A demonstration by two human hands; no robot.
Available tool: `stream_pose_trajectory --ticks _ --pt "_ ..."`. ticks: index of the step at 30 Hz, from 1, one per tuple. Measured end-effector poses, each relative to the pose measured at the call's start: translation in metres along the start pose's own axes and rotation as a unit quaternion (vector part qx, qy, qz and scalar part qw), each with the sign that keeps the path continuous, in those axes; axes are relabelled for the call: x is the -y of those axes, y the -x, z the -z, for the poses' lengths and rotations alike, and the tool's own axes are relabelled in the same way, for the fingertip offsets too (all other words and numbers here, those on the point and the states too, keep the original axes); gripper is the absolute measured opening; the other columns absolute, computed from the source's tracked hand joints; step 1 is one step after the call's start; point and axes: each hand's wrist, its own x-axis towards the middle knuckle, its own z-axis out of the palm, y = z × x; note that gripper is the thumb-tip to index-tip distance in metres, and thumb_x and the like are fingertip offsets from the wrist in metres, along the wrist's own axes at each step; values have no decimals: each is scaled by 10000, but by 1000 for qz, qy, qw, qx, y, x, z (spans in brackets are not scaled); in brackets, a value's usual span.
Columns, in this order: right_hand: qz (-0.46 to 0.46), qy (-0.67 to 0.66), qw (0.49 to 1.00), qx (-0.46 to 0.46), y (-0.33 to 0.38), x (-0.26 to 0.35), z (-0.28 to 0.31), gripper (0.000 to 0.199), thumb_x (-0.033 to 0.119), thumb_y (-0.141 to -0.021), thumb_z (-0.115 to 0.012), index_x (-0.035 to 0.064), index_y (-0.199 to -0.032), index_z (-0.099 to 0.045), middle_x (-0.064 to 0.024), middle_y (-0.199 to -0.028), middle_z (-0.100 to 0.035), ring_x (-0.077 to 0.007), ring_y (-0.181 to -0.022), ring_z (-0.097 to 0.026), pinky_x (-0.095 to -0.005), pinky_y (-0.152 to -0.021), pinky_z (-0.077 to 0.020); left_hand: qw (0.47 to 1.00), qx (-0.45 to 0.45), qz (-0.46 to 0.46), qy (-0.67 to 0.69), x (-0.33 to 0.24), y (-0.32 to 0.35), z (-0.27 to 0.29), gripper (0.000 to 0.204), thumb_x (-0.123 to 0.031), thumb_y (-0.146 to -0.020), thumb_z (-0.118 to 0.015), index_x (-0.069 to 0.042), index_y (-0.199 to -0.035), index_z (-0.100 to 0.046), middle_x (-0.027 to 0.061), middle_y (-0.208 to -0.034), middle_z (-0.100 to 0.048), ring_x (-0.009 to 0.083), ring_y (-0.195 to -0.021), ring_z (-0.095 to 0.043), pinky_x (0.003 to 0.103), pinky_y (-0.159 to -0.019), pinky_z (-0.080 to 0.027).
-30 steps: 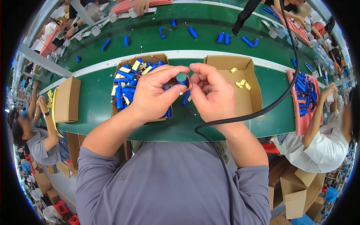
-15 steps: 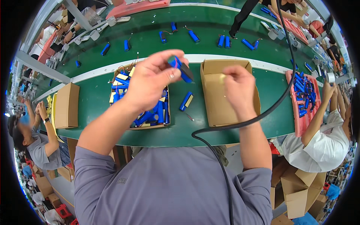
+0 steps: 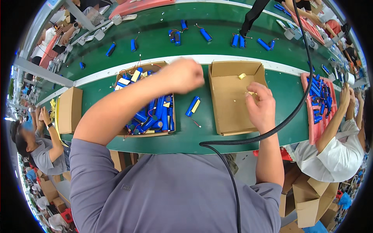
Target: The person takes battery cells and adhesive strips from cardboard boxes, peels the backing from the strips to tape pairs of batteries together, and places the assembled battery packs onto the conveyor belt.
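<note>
Left hand (image 3: 189,75) near the battery box (image 3: 159,65), right hand (image 3: 263,104) over the other box (image 3: 232,112).
Both curl inward (I cannot tell whether either pinches anything).

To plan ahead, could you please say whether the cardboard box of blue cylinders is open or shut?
Open: no lid covers the cardboard box, and blue cylinders show inside.
</note>
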Motion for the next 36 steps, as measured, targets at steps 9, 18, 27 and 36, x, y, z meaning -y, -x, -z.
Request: stream_pose_trajectory --ticks 9,18,27,36 --pt "-27 -97 995 1 3 11 -2 157 44 -769 -634 1 -920 -630 -135 -954 -647 -265 -886 -600 -343 -726 -507 970 226 49 -77 -28 10 -24 346 -259 -718 -686 30 -900 -630 218 -873 -653 371 -857 -630 437 -749 -509" --pt "-14 -371 918 138 -3 96 -25 391 96 -785 -693 -16 -1130 -546 -56 -930 -625 -125 -786 -588 -253 -659 -493 833 -115 137 524 -46 60 31 244 -164 -846 -656 -10 -969 -511 48 -750 -591 70 -581 -561 198 -441 -434" --pt "-150 -532 813 183 -4 110 -14 319 15 -825 -620 -55 -1128 -550 -93 -946 -651 -100 -774 -610 -223 -633 -503 727 -83 45 680 -42 83 26 313 -128 -863 -637 -12 -1146 -570 60 -970 -629 123 -814 -598 241 -628 -494" --pt "23 -391 919 34 2 104 -10 159 -47 -800 -609 -17 -957 -614 -58 -883 -587 -82 -729 -578 -210 -618 -479 805 -144 -18 576 -58 83 18 251 -7 -820 -656 25 -1064 -605 55 -937 -626 98 -795 -591 229 -694 -499"
